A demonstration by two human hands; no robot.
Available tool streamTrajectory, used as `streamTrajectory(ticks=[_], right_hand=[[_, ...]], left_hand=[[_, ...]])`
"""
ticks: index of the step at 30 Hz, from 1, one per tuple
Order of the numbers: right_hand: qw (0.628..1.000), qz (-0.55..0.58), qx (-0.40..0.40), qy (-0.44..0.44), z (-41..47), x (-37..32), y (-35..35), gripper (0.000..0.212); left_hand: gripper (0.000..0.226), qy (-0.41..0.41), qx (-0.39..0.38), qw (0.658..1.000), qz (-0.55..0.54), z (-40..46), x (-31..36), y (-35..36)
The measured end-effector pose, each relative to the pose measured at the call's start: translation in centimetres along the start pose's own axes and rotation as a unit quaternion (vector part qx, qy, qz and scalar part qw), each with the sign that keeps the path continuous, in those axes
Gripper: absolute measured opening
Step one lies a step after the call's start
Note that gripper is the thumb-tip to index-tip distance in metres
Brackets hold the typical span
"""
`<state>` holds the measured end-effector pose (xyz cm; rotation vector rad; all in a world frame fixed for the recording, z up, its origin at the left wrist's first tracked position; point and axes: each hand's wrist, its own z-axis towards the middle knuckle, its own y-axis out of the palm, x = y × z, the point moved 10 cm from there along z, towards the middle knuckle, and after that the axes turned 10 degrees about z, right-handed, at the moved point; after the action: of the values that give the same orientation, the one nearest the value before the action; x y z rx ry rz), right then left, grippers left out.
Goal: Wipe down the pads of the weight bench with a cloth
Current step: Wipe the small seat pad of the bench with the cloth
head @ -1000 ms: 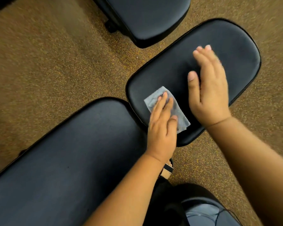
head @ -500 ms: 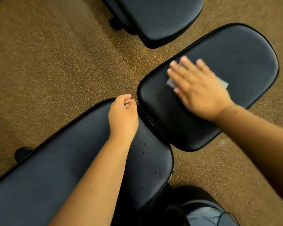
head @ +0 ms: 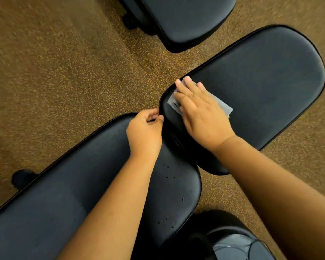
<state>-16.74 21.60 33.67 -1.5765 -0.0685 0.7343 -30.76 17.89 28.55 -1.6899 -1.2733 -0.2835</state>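
Note:
The weight bench has two black pads. The seat pad (head: 261, 76) lies at the upper right and the long back pad (head: 68, 194) runs to the lower left. A grey cloth (head: 222, 106) lies on the seat pad's left end. My right hand (head: 199, 111) presses flat on the cloth with straight fingers and covers most of it. My left hand (head: 144, 132) sits at the gap between the two pads. Its fingers and thumb curl and pinch the seat pad's rim. Small dark specks dot the back pad's near end.
Another black padded bench (head: 186, 17) stands at the top centre, with a dark wheel or foot (head: 129, 22) beside it. Brown speckled flooring (head: 64, 62) surrounds the pads. A black foot (head: 22, 178) shows at the left. Dark clothing and a thin cable are at the bottom.
The cloth passed from my left hand to my right. My right hand then slid it toward the seat pad's left end. My left hand moved off the pad to its rim.

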Motion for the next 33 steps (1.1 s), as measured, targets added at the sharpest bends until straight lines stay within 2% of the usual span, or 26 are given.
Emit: streamTrajectory(ticks=[2,4,6,9,11,13,16,20,22,25,28,30,33], right_hand=[[1.0,0.002,-0.01,-0.029,0.1,1.5,-1.3,0.031],[0.999,-0.023,0.019,-0.013,0.8,4.5,-4.0,0.03],[0.993,-0.068,0.072,0.058,1.4,8.4,-7.6,0.033],[0.96,-0.106,0.131,0.223,1.2,12.7,-10.8,0.045],[0.949,-0.11,0.148,0.255,1.7,11.3,-9.9,0.048],[0.965,-0.116,0.121,0.203,2.7,7.5,-6.7,0.048],[0.991,-0.111,0.028,0.071,2.4,1.5,-0.7,0.049],[0.992,-0.11,-0.061,-0.022,0.9,0.1,1.7,0.054],[0.993,-0.108,-0.056,-0.003,1.6,2.9,-0.5,0.051],[0.985,-0.119,0.009,0.123,1.9,9.5,-6.6,0.049],[0.961,-0.119,0.084,0.237,1.0,12.5,-10.1,0.051],[0.958,-0.131,0.101,0.234,1.3,10.5,-8.7,0.052],[0.984,-0.123,0.043,0.125,0.5,4.1,-2.9,0.058]], left_hand=[[0.023,0.001,-0.001,1.0,-0.004,0.2,0.0,0.1],[0.023,0.002,0.001,1.0,-0.007,0.3,0.0,0.1],[0.022,-0.002,0.003,1.0,-0.011,0.3,-0.1,0.0],[0.023,-0.002,0.002,1.0,-0.011,0.2,-0.1,0.0],[0.023,-0.004,0.002,1.0,-0.01,0.2,-0.2,0.0],[0.02,-0.009,0.0,1.0,-0.014,0.3,-0.4,0.1],[0.018,-0.006,0.013,0.999,-0.029,0.7,-0.6,-0.2],[0.021,0.002,0.049,0.998,-0.026,1.2,-0.4,-1.8],[0.02,0.004,0.033,0.999,-0.023,1.4,0.0,-1.6],[0.022,0.006,-0.011,1.0,-0.011,1.1,1.1,-0.3],[0.022,0.007,-0.006,1.0,-0.013,0.7,1.6,0.2],[0.022,-0.002,0.01,1.0,-0.019,0.4,1.5,0.3],[0.022,0.006,0.039,0.999,-0.007,-0.1,1.7,0.0]])
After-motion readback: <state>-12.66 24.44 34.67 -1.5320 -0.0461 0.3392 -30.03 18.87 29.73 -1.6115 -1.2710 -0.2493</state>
